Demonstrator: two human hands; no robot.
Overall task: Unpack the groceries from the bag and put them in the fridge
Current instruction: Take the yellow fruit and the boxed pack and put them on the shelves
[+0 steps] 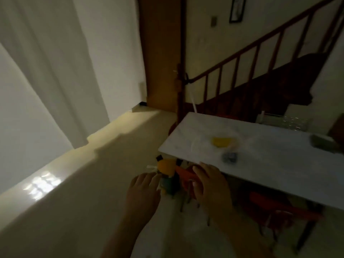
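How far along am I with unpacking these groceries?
Barely started. No fridge is in view. A yellow item and a small grey one already lie on the white table. Your left hand and right hand reach toward the colourful bag below the table's edge; everything else remains.

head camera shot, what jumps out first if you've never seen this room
Both hands reach low in the centre: the left hand and right hand close in on a colourful grocery bag standing on the pale floor just off the table's near corner. The white table fills the right side, with a yellow item and a small grey one on top. Behind it a dark wooden staircase climbs to the upper right.
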